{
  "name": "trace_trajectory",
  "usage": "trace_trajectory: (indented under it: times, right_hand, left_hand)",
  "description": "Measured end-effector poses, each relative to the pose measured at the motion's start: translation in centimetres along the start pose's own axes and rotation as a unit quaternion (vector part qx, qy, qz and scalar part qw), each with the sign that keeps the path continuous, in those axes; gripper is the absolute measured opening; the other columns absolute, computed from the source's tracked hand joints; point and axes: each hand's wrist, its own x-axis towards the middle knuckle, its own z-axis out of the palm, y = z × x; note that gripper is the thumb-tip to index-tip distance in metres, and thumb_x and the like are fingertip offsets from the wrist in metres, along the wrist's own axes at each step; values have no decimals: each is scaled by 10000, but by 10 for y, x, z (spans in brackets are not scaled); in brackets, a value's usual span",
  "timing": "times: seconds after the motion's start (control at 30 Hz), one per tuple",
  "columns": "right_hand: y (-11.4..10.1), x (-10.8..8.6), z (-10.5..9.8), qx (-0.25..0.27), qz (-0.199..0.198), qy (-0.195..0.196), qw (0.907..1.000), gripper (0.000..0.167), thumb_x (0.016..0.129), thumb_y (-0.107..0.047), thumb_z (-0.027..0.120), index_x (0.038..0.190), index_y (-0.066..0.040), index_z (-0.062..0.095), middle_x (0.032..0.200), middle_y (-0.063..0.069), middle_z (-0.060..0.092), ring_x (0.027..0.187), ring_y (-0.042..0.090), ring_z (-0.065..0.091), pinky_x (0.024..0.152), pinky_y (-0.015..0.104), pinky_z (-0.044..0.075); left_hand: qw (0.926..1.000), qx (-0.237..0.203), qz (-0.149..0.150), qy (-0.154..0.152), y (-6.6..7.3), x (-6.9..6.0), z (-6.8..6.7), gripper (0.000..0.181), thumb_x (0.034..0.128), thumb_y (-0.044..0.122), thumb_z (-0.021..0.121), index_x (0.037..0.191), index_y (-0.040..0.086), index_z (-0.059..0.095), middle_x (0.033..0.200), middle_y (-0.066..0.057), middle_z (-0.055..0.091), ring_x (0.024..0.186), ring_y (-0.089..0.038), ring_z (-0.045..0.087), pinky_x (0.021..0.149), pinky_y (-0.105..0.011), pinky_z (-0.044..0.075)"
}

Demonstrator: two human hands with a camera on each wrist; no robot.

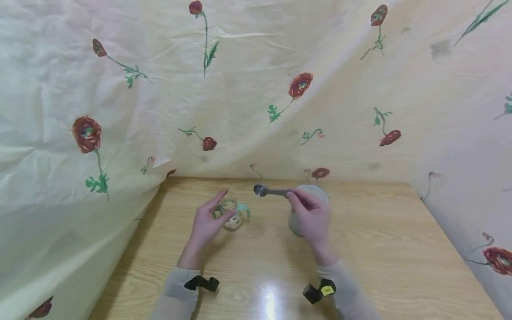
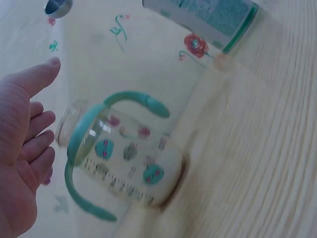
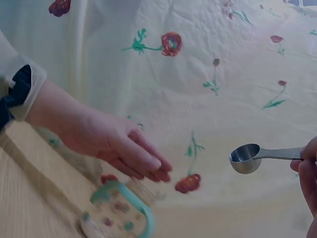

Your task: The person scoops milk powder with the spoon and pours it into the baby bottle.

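Observation:
A clear baby bottle (image 1: 233,222) with a mint-green two-handled ring (image 2: 81,131) stands uncapped on the table. Printed cartoon figures and a measuring scale cover its side, and something whitish shows low inside it. My left hand (image 1: 207,221) hovers by the bottle's neck, thumb and fingers spread apart; the left wrist view shows a gap between hand and bottle. Between thumb and fingers, my right hand (image 1: 314,215) pinches the handle of a metal measuring spoon (image 3: 246,158). The spoon's bowl looks empty and faces up. Behind the right hand is a can (image 1: 294,223), partly hidden by it.
The wooden table (image 1: 384,240) reaches back to a hanging cream cloth (image 1: 240,98) printed with red poppies. The same cloth hangs along the left and right sides. The can's printed label (image 2: 208,17) and green bottom rim show in the left wrist view.

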Motion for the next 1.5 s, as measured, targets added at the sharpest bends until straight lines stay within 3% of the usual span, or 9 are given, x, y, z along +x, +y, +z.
trace_trajectory:
  times: [0.23, 0.43, 0.6, 0.77, 0.87, 0.97, 1.2, 1.37, 1.5]
  right_hand:
    - [-6, 11, -41, -248, 257, 290, 9989, 147, 953, 76, 757, 1087, 132, 769, 962, -3, 818, 744, 114, 723, 638, 162, 581]
    - [-13, 20, -72, -861, 385, 447, 9945, 146, 958, 23, 781, 1085, 95, 789, 945, -26, 817, 713, 50, 709, 637, 158, 591]
    - [-15, 27, -90, -1475, 147, 287, 9885, 122, 961, 7, 786, 1075, 33, 821, 960, -72, 809, 703, 49, 704, 623, 154, 589]
    - [-15, 33, -100, -2061, -209, 36, 9783, 106, 945, -3, 811, 1046, 17, 835, 950, 104, 814, 701, 21, 695, 620, 126, 572]
    - [-13, 35, -103, -2627, -545, -229, 9631, 106, 930, 12, 819, 1034, 9, 839, 924, 145, 807, 699, 22, 676, 635, 82, 537]
    - [-7, 36, -105, -3177, -987, -530, 9415, 120, 912, 49, 817, 1024, 11, 838, 914, 122, 809, 707, 91, 694, 646, 79, 532]
    - [5, 35, -100, -4223, -1998, -1097, 8773, 165, 862, 72, 837, 1021, 32, 828, 897, 176, 797, 689, 278, 722, 573, 419, 609]
    - [10, 33, -99, -4565, -2581, -1607, 8361, 208, 812, 73, 877, 1009, 22, 835, 862, 167, 790, 713, 337, 728, 609, 474, 633]
    - [13, 33, -99, -4535, -2789, -1816, 8268, 249, 773, 109, 884, 1003, 29, 830, 861, 159, 787, 739, 335, 734, 639, 452, 654]
  left_hand:
    - [9996, -50, 266, -51, 16, 4, 24, 684, 948, 223, 852, 1560, 122, 564, 1618, -28, 495, 1538, -266, 404, 1269, -527, 315]
    - [9990, -127, 315, -284, 27, 8, 51, 709, 949, 255, 850, 1577, 133, 544, 1629, -64, 486, 1532, -270, 412, 1267, -557, 302]
    - [9986, -131, 235, -445, 37, 12, 73, 718, 950, 308, 844, 1580, 147, 541, 1630, -9, 476, 1529, -236, 418, 1265, -527, 314]
    - [9981, -234, 245, -517, 43, 16, 95, 700, 947, 301, 849, 1566, 150, 560, 1612, -4, 495, 1500, -207, 457, 1248, -457, 361]
    - [9978, -312, 117, -571, 47, 17, 109, 699, 947, 305, 847, 1567, 155, 560, 1604, -2, 508, 1491, -199, 467, 1246, -438, 367]
    - [9969, -431, -44, -663, 52, 18, 125, 712, 947, 299, 845, 1579, 168, 546, 1611, -38, 509, 1499, -237, 462, 1252, -475, 356]
    - [9962, -424, -200, -737, 53, 20, 156, 759, 944, 313, 846, 1599, 137, 506, 1626, -67, 485, 1504, -291, 454, 1243, -489, 366]
    - [9956, -575, -287, -684, 49, 21, 170, 767, 951, 315, 839, 1594, 83, 493, 1631, -65, 470, 1507, -296, 448, 1232, -470, 378]
    - [9946, -699, -335, -691, 48, 21, 174, 773, 944, 322, 845, 1592, 86, 495, 1630, -57, 471, 1505, -298, 449, 1227, -485, 383]
